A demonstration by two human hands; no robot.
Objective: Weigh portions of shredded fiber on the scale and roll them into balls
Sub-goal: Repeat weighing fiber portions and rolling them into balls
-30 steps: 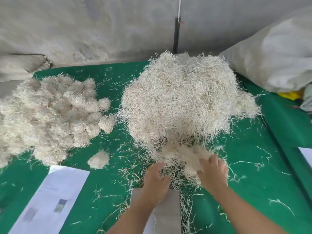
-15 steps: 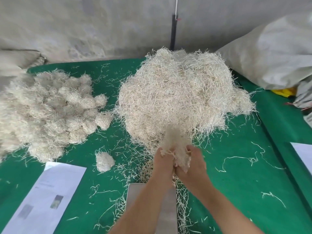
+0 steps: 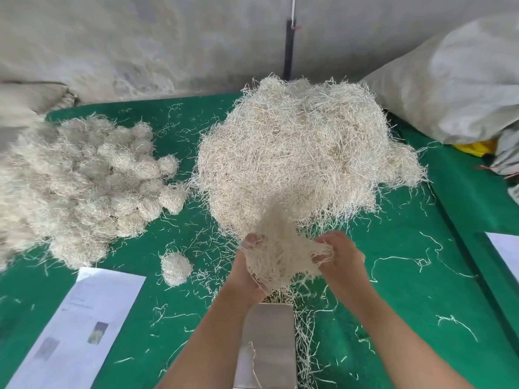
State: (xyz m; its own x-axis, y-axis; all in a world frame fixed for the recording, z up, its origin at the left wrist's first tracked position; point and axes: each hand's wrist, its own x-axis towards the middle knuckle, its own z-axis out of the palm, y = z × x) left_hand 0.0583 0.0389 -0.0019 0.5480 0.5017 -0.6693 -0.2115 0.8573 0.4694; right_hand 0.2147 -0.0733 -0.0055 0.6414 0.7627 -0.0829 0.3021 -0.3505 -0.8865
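Observation:
A big loose heap of pale shredded fiber [image 3: 297,153] lies on the green table. At its near edge, my left hand [image 3: 247,265] and my right hand [image 3: 341,255] both grip a clump of fiber [image 3: 280,251], stretched between them and still trailing up into the heap. Directly below my hands, between my forearms, stands the steel scale platform [image 3: 266,341] with a few stray strands on it. A pile of rolled fiber balls [image 3: 84,186] fills the left side. One single ball [image 3: 176,267] sits apart near the paper.
A printed paper sheet [image 3: 81,327] lies at the front left, another sheet [image 3: 505,248] at the right edge. A large grey sack [image 3: 455,80] rests at the back right with something yellow [image 3: 474,147] under it. Loose strands litter the green cloth [image 3: 407,304].
My hands came together at the heap's near edge, took hold of a clump, then drew it up and apart between them. The single ball has not moved.

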